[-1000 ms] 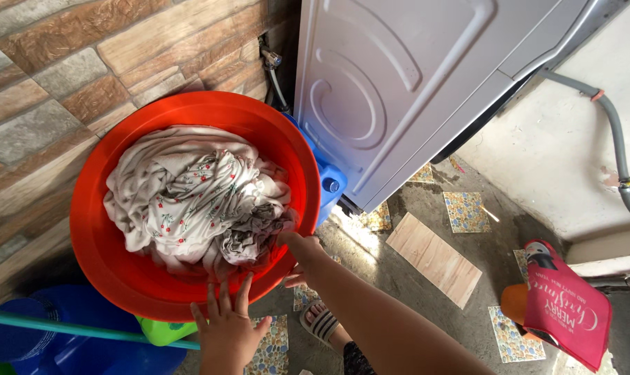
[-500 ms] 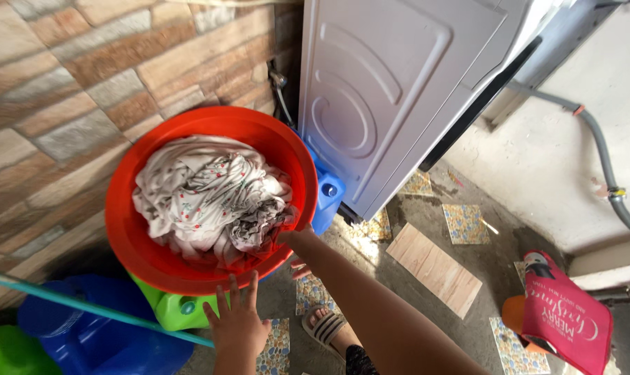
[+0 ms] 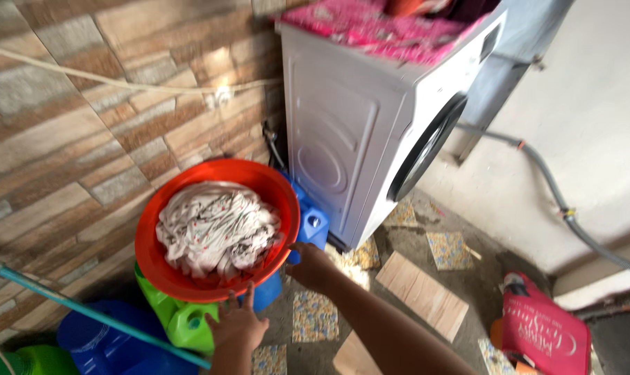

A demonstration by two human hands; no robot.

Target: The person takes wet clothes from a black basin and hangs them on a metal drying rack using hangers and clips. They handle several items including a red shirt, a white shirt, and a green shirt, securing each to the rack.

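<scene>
I am looking down from a head-worn camera at two bare hands meeting a round orange basin (image 3: 152,243) full of laundry.

Nearest to me, my left hand (image 3: 237,325) sits at the near rim of the basin, its fingers (image 3: 249,295) spread and pointing up against the rim's underside, as if propping the weight from below. I judge it is touching the plastic rather than closing around it. My right hand (image 3: 313,267) reaches in from the right and meets the rim on that side; its fingers curl out of sight around the edge, so I cannot tell how tightly they press. One hand on each side would keep the loaded basin level.

Just past the fingers, a heap of pale cloth (image 3: 216,228) with small red flowers fills the basin, bunched and twisted, lying wholly inside the rim.

Below the left fingers, the basin rests over a green jug (image 3: 183,321) and a blue container (image 3: 106,340), and a teal pole (image 3: 86,309) slants across to the left of them. Just beyond the right fingers stands a blue jerrycan (image 3: 312,221), tucked against a white front-loading washing machine (image 3: 356,139) with a pink cloth (image 3: 370,24) laid over its top. The concrete floor (image 3: 460,292) to the right of my right arm carries loose patterned tiles, and a red bag (image 3: 545,333) lies far right. A brick-pattern wall (image 3: 72,139) rises behind everything on the left, and a grey hose (image 3: 565,208) runs along the plain wall on the right.
</scene>
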